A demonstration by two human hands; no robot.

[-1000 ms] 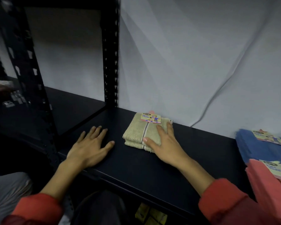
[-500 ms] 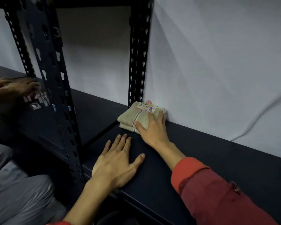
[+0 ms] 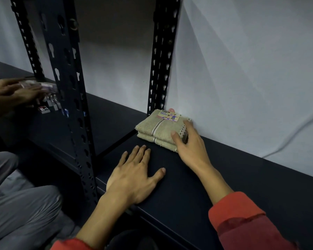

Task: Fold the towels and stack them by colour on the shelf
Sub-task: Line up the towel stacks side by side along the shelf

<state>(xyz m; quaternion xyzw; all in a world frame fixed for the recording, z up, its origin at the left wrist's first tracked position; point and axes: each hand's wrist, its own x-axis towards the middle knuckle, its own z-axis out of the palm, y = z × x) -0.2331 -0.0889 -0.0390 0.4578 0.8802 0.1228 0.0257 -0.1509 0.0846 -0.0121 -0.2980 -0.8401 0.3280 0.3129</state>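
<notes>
Two folded beige towels [image 3: 154,130] lie stacked on the dark shelf board [image 3: 242,177], pushed into the back corner beside a black upright post [image 3: 161,56] and against the white wall. A paper label sits on the top towel. My right hand [image 3: 189,147] grips the stack's right end, thumb on the top towel and fingers curled round the side. My left hand [image 3: 135,175] rests flat on the shelf just in front of the stack, fingers spread.
A second perforated post [image 3: 67,73] stands at the front left. Beyond it, another person's hands [image 3: 13,91] handle small items on the neighbouring shelf. Grey trouser legs [image 3: 16,204] fill the lower left. A white cable [image 3: 296,134] runs along the wall at right.
The beige stack has slid left and back into the corner by the post, with my right hand on it. The view swung left, so the blue and red towels left the frame.
</notes>
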